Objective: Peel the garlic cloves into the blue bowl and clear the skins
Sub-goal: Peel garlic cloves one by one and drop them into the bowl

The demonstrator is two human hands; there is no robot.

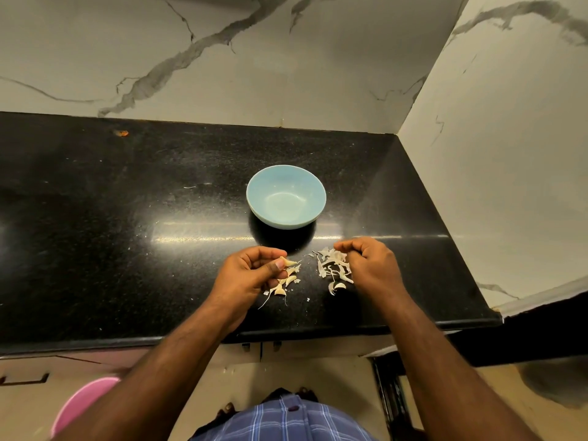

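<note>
Left hand [251,275] pinches a garlic clove [289,261] at frame centre; right hand [370,265] curls over the skins [334,268]. Blue bowl [286,196] above stands empty; a slippery clove could drop among the skins.

The pale blue round bowl [286,196] stands alone on the black speckled stone surface [127,218], and open surface lies all around it. To the bowl's left the surface runs wide and bare to the frame edge. Behind the bowl, a strip of surface ends at the grey-veined marble back wall [254,58]. To the bowl's right, the marble side wall [509,154] closes in, leaving a narrower lane. In front of the bowl, a dark gap of surface separates it from two obstacles: the small heap of garlic cloves [283,286] on the left and the scatter of papery white skins [334,268] on the right, with a clear channel between them leading to the bowl.
</note>
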